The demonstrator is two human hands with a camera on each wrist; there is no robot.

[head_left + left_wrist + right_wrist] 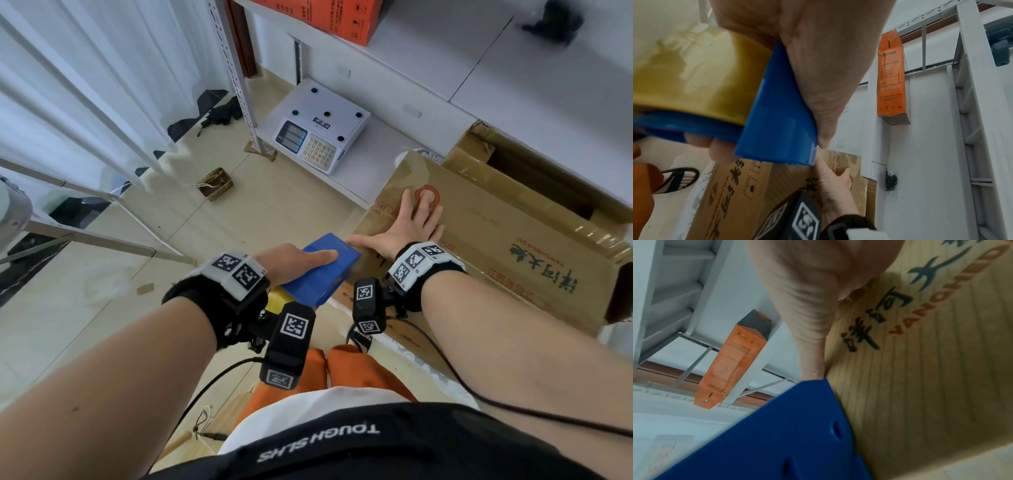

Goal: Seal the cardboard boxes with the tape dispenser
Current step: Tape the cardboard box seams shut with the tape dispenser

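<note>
— What is the box (486, 236) made of?
— Matt brown corrugated cardboard, ribbed under the print, with glossy clear tape along its far flaps.

— And the tape dispenser (323, 270)?
— Smooth blue plastic with a slight sheen; its tape roll (694, 78) is shiny, yellowish and see-through.

— The far left?
— A white painted metal shelf post (239, 82), a smooth plastic scale (322, 126), and a pale glossy floor (102, 294).

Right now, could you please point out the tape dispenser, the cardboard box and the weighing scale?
tape dispenser (325, 270), head view, blue top cover.
cardboard box (507, 236), head view, bare top flap.
weighing scale (329, 109), head view, white platform.
</note>
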